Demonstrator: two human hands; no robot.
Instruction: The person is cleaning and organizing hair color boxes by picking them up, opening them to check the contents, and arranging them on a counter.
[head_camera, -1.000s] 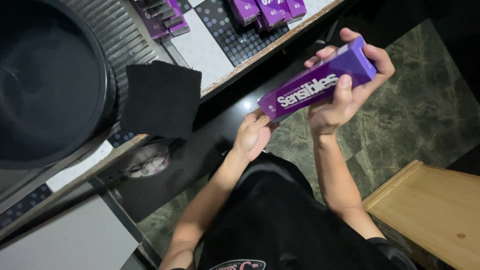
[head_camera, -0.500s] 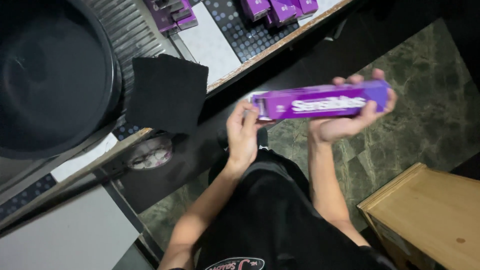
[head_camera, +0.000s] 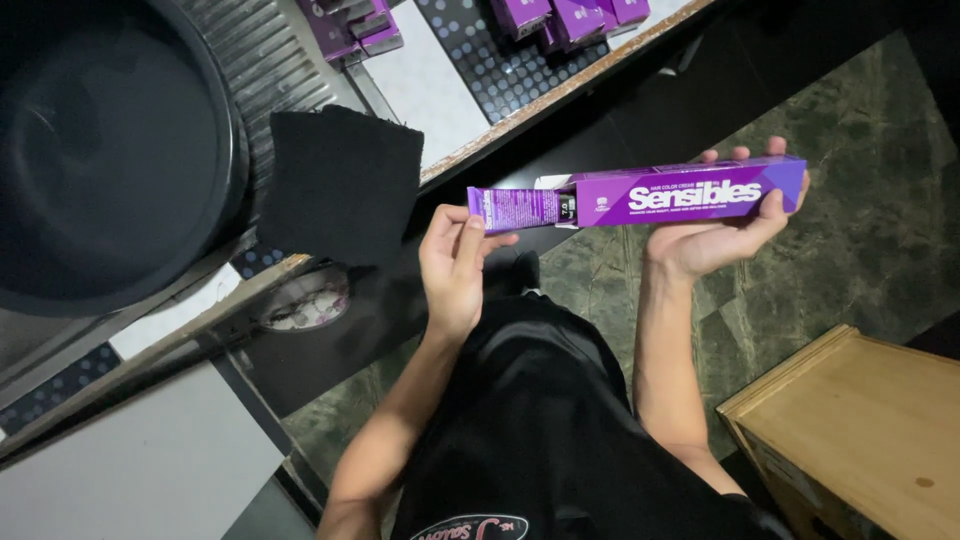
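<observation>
Below the tabletop (head_camera: 560, 95) edge, right hand (head_camera: 715, 235) grips purple carton (head_camera: 690, 192); left hand (head_camera: 455, 265) fingers pinch the protruding tube (head_camera: 520, 208). Tube could drop onto the floor (head_camera: 850, 230) if pulled fast.

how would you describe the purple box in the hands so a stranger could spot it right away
Start at the long counter edge running across the top, then look just below it, over the dark green floor. There the right hand holds a long slim purple carton level, while the left hand draws a purple tube from its open end. Unlike the purple cartons on the counter, it is held in the air.
</observation>
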